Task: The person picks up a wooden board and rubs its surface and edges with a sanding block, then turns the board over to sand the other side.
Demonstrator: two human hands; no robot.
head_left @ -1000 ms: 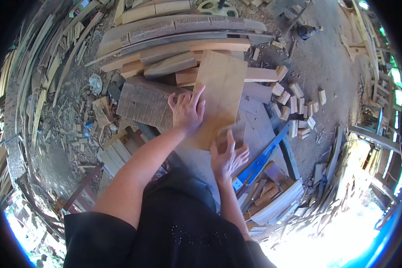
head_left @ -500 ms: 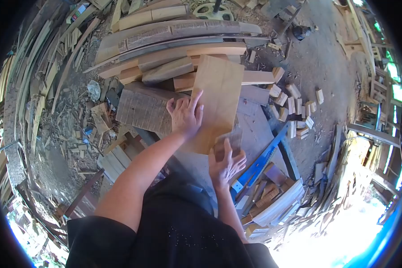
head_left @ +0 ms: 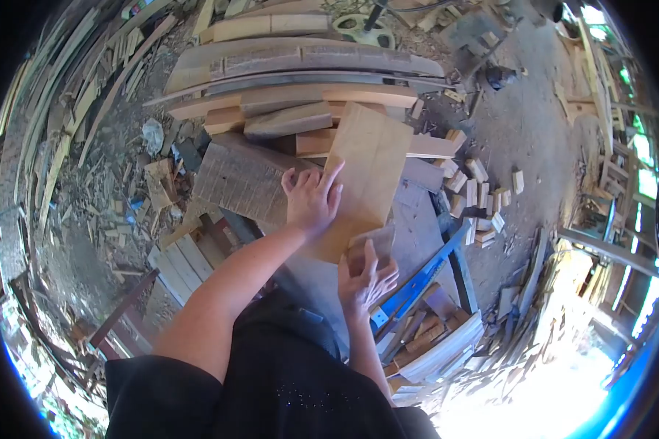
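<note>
A smooth light-brown board (head_left: 373, 157) lies at a slant across other timber in front of me. My left hand (head_left: 313, 199) rests on its left edge, fingers spread and the index pointing up along the board. At the board's near end is a small brown wooden block (head_left: 379, 238). My right hand (head_left: 364, 284) has its thumb at the block's left side and its index finger laid over the top. The palm hides the block's lower part. Under my left hand's outer fingers is a rough, weathered plank (head_left: 241, 179).
A blue handsaw (head_left: 421, 278) lies right of my right hand, above a box of wood offcuts (head_left: 428, 333). Several cut blocks (head_left: 479, 194) are scattered on the ground to the right. Stacked beams (head_left: 307, 62) lie beyond the board. Wood scraps cover the left ground.
The whole view has shifted slightly, with the timber appearing a little lower. Both hands keep nearly the same places on the board and block.
</note>
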